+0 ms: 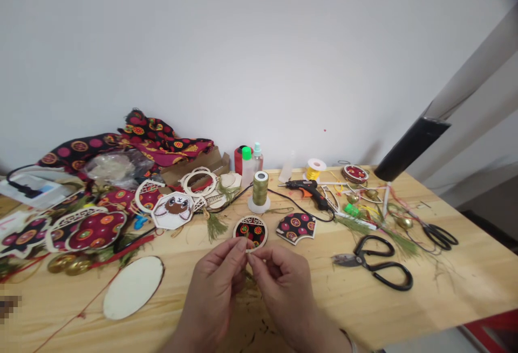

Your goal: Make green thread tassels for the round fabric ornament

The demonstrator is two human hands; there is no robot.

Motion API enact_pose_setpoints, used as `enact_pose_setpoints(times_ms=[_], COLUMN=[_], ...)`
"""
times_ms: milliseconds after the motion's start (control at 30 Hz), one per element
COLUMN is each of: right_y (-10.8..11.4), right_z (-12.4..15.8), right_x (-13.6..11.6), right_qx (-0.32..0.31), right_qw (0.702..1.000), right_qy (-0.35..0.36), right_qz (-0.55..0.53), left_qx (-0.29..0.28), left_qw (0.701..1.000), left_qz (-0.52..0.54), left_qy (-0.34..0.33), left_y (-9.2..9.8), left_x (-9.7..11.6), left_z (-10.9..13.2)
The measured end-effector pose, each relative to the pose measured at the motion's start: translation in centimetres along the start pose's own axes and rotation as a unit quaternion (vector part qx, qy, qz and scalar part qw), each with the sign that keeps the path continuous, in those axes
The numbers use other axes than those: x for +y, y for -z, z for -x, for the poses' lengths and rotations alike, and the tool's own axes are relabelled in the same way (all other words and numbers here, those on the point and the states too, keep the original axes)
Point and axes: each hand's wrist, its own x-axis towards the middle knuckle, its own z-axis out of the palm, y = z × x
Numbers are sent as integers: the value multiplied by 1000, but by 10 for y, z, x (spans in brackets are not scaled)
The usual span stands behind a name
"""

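Wood, pale and thin, rims the round disc (251, 229), which lies on the tabletop (335, 310) just beyond the hands, its lower edge partly covered by them. Dark patterned cloth fills most of it below a fretwork band; it should be light and stiff, with that cut-out band the likeliest part to snap, so the plain rim at the sides seems the safer hold. The left hand (218, 283) and right hand (283, 277) meet tip to tip, their fingers pinched around a pale sliver (248, 251) too small to identify; it is probably almost weightless, easily lost, and best taken at its ends with light pressure. Olive strands (249, 276) show between the palms, likely soft and prone to tangling; whether they join the sliver I cannot tell. Close beyond the disc an upright spool (261, 191) limits reach forward and looks easy to topple, and a cloth patch (297, 227) sits to the right. The glue gun (309, 187) trails a cord (279, 196) behind the spool, which could snag. Shears (360, 258) lie clear of the right hand, and a blank oval (134, 288) lies left of the left hand.
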Motion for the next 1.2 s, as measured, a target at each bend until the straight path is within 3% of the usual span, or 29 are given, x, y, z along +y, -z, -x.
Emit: enact_pose_setpoints(times_ms=[200, 300, 367, 433, 600, 867, 1200], right_y=[23, 33, 36, 37, 38, 40, 41], right_z=[-14, -26, -32, -35, -37, -41, -41], right_x=[-12, -13, -12, -11, -11, -11, -15], right_qx=[21, -52, -126, -158, -157, -166, -153], right_qw=[998, 993, 970, 946, 924, 922, 937], right_qy=[51, -26, -102, -144, -180, -180, -160], right_qz=[-5, -101, -182, -245, -299, -301, -271], left_qx=[-30, -46, -56, -69, -105, -130, -173], left_qw=[999, 995, 991, 987, 978, 965, 980], left_qz=[-37, -88, -120, -142, -180, -226, -79], left_qy=[-8, -10, -12, -11, -10, -22, 64], left_y=[1, 2, 2, 2, 2, 6, 1], left_x=[1, 1, 1, 1, 2, 0, 5], left_z=[2, 3, 3, 3, 4, 4, 4])
